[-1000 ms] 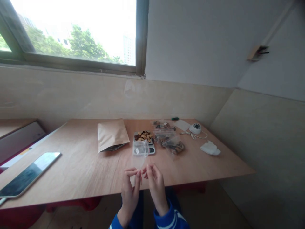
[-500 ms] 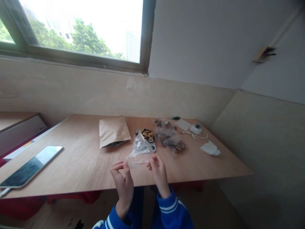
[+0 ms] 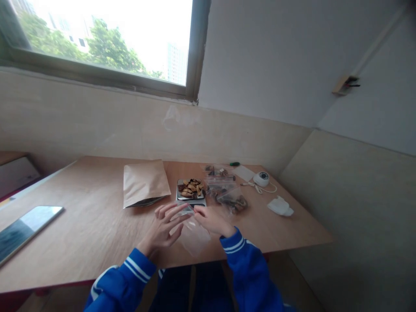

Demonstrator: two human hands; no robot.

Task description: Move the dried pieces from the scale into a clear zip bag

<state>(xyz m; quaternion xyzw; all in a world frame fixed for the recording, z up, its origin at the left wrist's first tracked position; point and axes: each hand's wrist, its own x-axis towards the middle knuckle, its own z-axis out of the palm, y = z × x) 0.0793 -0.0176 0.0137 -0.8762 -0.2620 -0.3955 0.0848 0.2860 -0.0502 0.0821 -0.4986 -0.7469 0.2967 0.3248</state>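
Observation:
A clear plastic zip bag (image 3: 196, 239) hangs between my hands, low over the table's front edge. My right hand (image 3: 212, 219) is closed, its fingers pinching the bag's upper edge. My left hand (image 3: 165, 227) has its fingers stretched out and apart against the bag's top left side; its thumb stands off below. Just beyond my fingers, dried brown slices (image 3: 191, 189) are heaped on the dark plate of a small white scale (image 3: 201, 202), whose front is partly covered by the bag and hands.
Left of the scale lies a brown paper pouch (image 3: 146, 182), mouth toward me. Zip bags of dark dried pieces (image 3: 236, 203) lie to the right. Farther right are a white round device (image 3: 261, 178) with a cable, a crumpled white tissue (image 3: 280, 206) and a green object (image 3: 234, 164). A phone (image 3: 27, 229) lies left.
The plastic bag has turned and come down off the scale toward me, uncovering the slices. My left hand has gone from a pinch to spread fingers. The view has shifted slightly.

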